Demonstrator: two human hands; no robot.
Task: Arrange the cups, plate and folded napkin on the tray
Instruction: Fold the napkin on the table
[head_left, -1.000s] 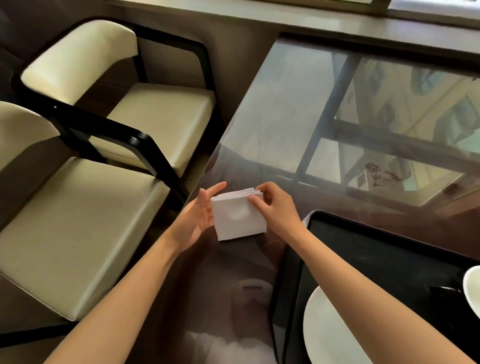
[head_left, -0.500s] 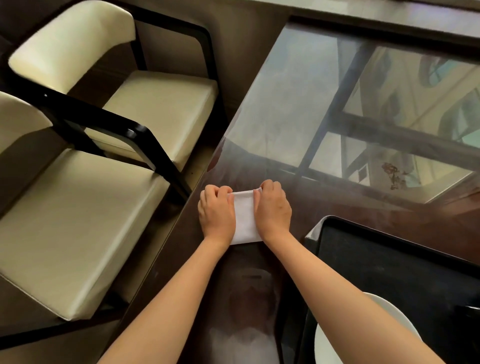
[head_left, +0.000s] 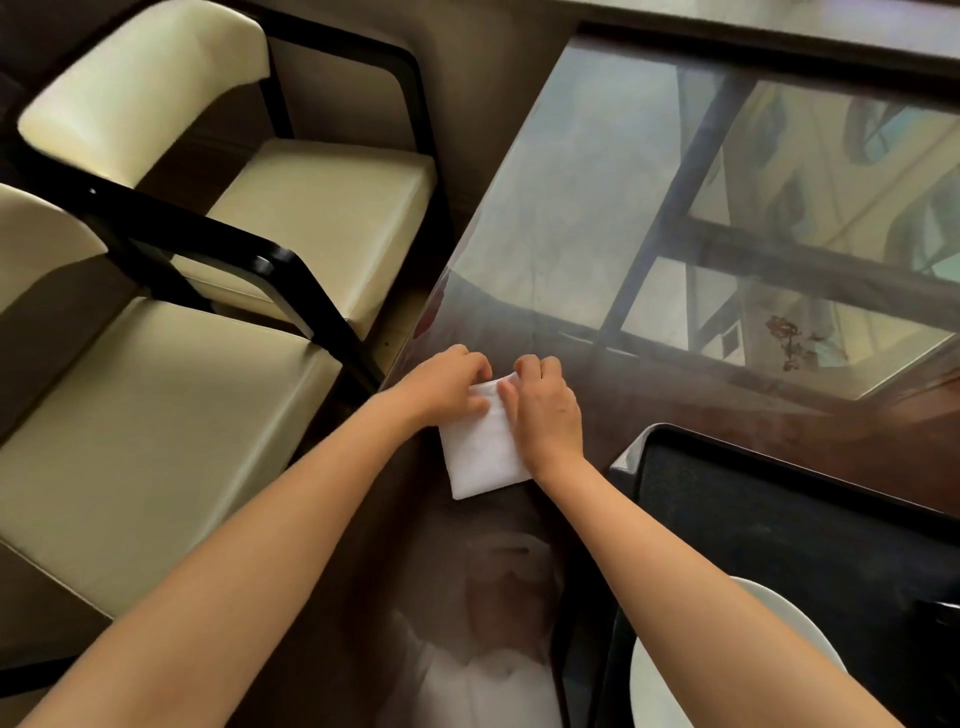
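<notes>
A white folded napkin (head_left: 480, 457) lies flat on the glossy dark table near its left edge. My left hand (head_left: 447, 384) pinches the napkin's far left corner with curled fingers. My right hand (head_left: 545, 410) presses on its right side, fingertips at the far edge. The black tray (head_left: 779, 519) sits to the right of the napkin, apart from it. A white plate (head_left: 654, 675) rests on the tray's near left part, partly hidden by my right forearm. No cup is clearly visible.
The reflective table (head_left: 623, 208) stretches away to the right and far side. Two cream-cushioned chairs with black frames (head_left: 291, 270) stand close along the table's left edge. A dark object (head_left: 940, 613) shows at the tray's right border.
The napkin went from held up between both hands to lying flat on the table. Both hands slid toward its far edge, exposing its near half.
</notes>
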